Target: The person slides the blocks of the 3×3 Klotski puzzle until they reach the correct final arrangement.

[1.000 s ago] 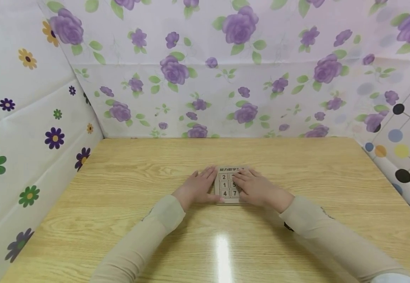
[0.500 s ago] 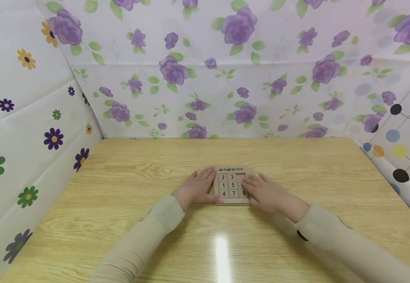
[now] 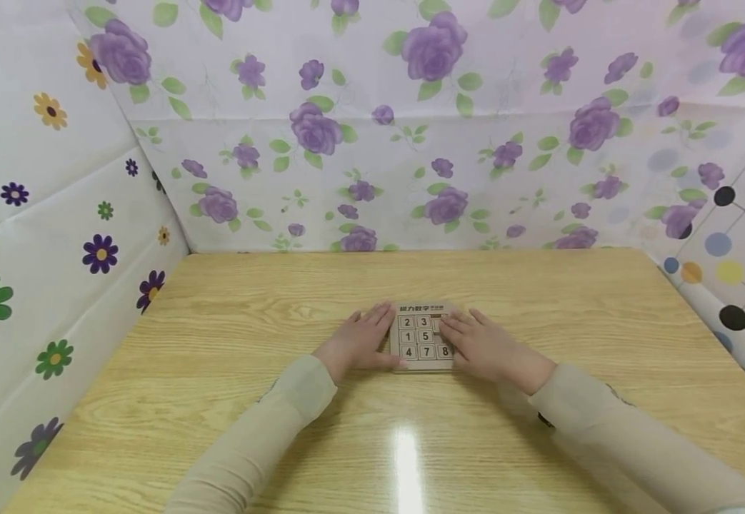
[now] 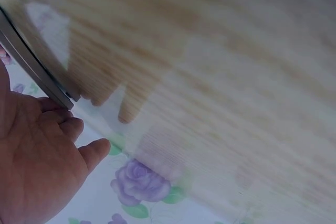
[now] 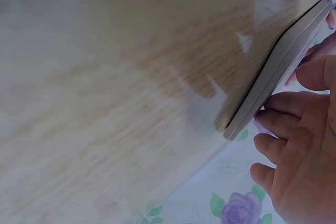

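A wooden sliding number puzzle lies flat on the table, its tiles 2, 3, 1, 5, 4, 7 and 8 readable. My left hand rests along its left side, fingers extended and thumb at the lower left corner. My right hand lies over the right side, fingertips touching a tile in the right column. That tile's number is covered. A thin dark strip of bare slot shows above it. Both wrist views catch the board's edge from the side, with the right palm near it.
The puzzle sits near the middle of a wood-grain table. A cloth with purple flowers hangs behind the table. Patterned sheets with flowers and coloured dots border the left and right.
My right hand first drew back to the right, uncovering the 3 and 8, then moved slightly left. The right-column tile has slid up into the top right slot's space. My left hand stays put.
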`<act>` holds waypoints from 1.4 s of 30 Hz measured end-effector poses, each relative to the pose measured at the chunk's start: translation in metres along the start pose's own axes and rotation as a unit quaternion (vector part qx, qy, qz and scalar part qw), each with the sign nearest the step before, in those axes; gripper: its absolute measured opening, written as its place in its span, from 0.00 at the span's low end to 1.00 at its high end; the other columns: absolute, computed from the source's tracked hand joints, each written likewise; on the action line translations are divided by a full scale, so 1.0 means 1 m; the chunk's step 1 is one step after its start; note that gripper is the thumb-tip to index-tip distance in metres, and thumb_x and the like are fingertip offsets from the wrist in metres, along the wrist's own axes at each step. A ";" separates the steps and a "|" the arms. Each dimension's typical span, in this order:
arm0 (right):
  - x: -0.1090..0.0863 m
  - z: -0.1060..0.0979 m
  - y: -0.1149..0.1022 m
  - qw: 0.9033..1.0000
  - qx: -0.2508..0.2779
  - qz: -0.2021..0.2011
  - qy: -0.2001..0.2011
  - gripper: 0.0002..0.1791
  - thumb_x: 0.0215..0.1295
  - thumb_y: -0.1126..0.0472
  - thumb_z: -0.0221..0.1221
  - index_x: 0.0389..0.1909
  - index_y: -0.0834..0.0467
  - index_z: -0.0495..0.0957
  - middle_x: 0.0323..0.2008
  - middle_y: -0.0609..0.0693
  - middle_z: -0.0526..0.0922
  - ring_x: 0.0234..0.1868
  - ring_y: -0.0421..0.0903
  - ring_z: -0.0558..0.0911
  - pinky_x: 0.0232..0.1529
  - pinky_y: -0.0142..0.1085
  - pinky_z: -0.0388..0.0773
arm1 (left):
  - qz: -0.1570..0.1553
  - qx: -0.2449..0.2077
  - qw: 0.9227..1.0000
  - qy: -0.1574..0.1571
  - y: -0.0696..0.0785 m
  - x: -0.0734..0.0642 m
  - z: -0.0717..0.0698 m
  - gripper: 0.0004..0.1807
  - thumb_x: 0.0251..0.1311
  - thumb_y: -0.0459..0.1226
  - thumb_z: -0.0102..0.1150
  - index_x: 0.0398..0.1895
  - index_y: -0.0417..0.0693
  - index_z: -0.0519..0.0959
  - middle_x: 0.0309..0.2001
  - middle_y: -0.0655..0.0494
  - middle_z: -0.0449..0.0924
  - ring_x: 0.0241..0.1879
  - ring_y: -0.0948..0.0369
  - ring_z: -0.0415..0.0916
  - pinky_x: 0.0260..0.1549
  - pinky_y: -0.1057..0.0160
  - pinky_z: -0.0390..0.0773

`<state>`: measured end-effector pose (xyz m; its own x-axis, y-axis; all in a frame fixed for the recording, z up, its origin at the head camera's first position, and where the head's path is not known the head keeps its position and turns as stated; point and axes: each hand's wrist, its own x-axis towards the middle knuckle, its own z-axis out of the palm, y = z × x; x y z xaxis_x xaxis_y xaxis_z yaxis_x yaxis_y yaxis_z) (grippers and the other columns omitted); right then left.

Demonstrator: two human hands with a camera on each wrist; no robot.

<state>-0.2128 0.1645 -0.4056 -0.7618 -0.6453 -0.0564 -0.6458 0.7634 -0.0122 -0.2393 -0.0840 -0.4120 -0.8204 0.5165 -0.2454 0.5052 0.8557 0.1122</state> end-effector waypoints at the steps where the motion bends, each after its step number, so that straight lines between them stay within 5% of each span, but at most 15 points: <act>1: 0.001 0.000 0.001 1.000 0.002 0.003 0.000 0.30 0.67 0.58 0.45 0.67 0.67 0.63 0.69 0.61 0.63 0.71 0.59 0.59 0.72 0.56 0.50 | 0.000 0.000 1.000 0.000 0.000 0.000 0.000 0.59 0.53 0.71 0.47 0.76 0.46 0.38 0.77 0.51 0.35 0.76 0.56 0.36 0.73 0.49 0.45; 9: 0.005 0.000 0.004 1.000 -0.006 0.005 0.002 0.30 0.67 0.57 0.45 0.67 0.66 0.62 0.69 0.60 0.62 0.72 0.59 0.57 0.72 0.56 0.50 | -0.001 0.004 1.000 -0.002 0.002 -0.002 -0.004 0.58 0.54 0.70 0.48 0.76 0.45 0.39 0.77 0.50 0.35 0.76 0.55 0.36 0.73 0.51 0.44; 26: -0.032 -0.006 -0.022 0.999 0.006 -0.037 -0.014 0.28 0.66 0.59 0.46 0.66 0.66 0.65 0.68 0.60 0.66 0.70 0.58 0.61 0.72 0.54 0.52 | 0.002 0.004 1.000 0.002 0.003 -0.003 -0.004 0.58 0.54 0.70 0.48 0.76 0.45 0.40 0.77 0.50 0.36 0.76 0.55 0.37 0.73 0.51 0.45; 42: -0.011 -0.001 -0.006 0.999 -0.003 -0.047 -0.007 0.30 0.66 0.57 0.47 0.67 0.67 0.63 0.68 0.61 0.64 0.71 0.59 0.60 0.70 0.56 0.55 | 0.004 0.014 1.000 0.005 0.001 -0.001 0.000 0.59 0.52 0.71 0.46 0.76 0.45 0.40 0.77 0.50 0.35 0.76 0.56 0.36 0.73 0.51 0.45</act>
<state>-0.2001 0.1670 -0.4039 -0.6969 -0.7138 -0.0693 -0.7148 0.6992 -0.0124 -0.2380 -0.0836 -0.4115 -0.8194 0.5231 -0.2347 0.5181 0.8508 0.0874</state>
